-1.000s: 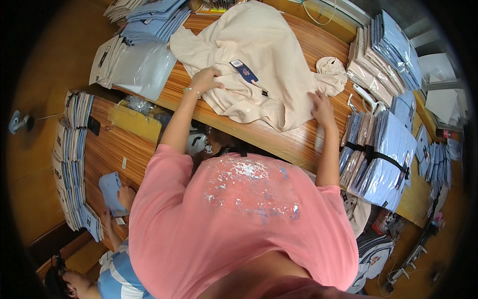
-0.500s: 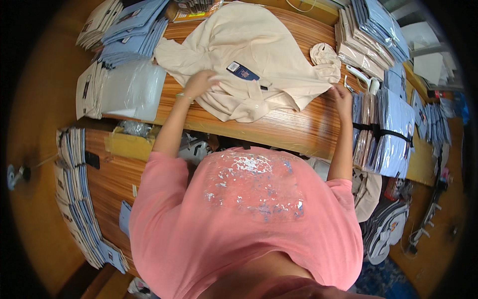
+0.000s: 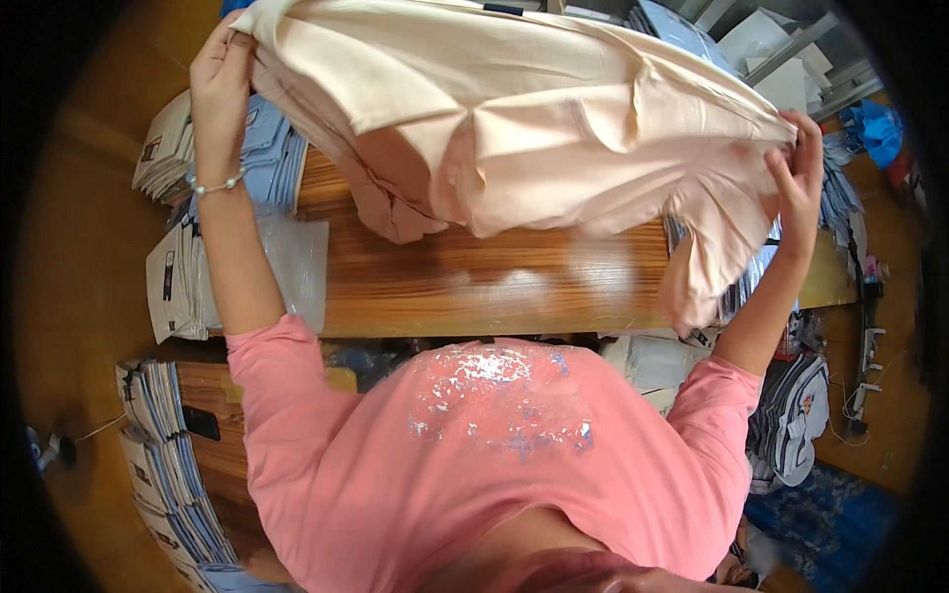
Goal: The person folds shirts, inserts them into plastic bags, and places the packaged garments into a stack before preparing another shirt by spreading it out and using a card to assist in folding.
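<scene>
A cream-coloured shirt (image 3: 554, 119) hangs stretched in the air between my two hands, above the wooden table (image 3: 494, 287). My left hand (image 3: 222, 69), raised at the upper left, pinches one corner of the cloth. At the other end, my right hand (image 3: 801, 178) grips the shirt with bent fingers, the thumb in front. A sleeve-like piece dangles below the right hand. The shirt's top edge runs out of the picture, and its lower folds hang free over the table.
Clear plastic bags (image 3: 297, 267) and stacks of folded cream shirts (image 3: 178, 282) and blue shirts (image 3: 267, 148) lie at the table's left. More folded shirts (image 3: 163, 445) and a black phone (image 3: 202, 423) are on a lower surface at left. Grey garments (image 3: 791, 415) hang at right.
The shirt has been lifted off the table and spread between my hands. My left hand, which lay open by it, now holds a corner; both hands have moved up and apart.
</scene>
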`<act>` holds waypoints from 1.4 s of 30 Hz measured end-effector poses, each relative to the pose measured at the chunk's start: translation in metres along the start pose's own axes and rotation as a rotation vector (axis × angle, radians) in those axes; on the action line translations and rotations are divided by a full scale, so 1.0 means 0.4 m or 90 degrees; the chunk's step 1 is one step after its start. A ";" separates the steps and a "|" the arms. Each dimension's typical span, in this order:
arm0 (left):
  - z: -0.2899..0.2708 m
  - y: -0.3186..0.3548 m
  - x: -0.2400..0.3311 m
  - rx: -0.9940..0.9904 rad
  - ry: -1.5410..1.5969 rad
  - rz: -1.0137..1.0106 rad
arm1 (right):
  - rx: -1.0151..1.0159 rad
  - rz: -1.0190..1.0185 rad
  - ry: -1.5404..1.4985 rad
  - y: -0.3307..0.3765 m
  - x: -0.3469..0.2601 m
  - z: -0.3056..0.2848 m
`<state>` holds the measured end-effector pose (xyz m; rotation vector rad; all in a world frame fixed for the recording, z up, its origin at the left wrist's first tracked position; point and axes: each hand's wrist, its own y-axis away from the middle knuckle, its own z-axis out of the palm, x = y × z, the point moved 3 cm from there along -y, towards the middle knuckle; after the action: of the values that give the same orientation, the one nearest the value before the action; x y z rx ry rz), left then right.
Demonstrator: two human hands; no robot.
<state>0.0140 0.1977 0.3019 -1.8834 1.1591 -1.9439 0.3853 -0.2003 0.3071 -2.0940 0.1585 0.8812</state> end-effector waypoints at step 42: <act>0.060 -0.034 -0.576 -0.174 -0.447 0.232 | -0.698 0.119 -0.138 0.258 -0.181 0.506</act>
<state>0.0802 0.3423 0.1327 -2.0343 1.4231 -0.8519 0.1818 -0.1297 0.2044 -2.9675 -0.3309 1.5241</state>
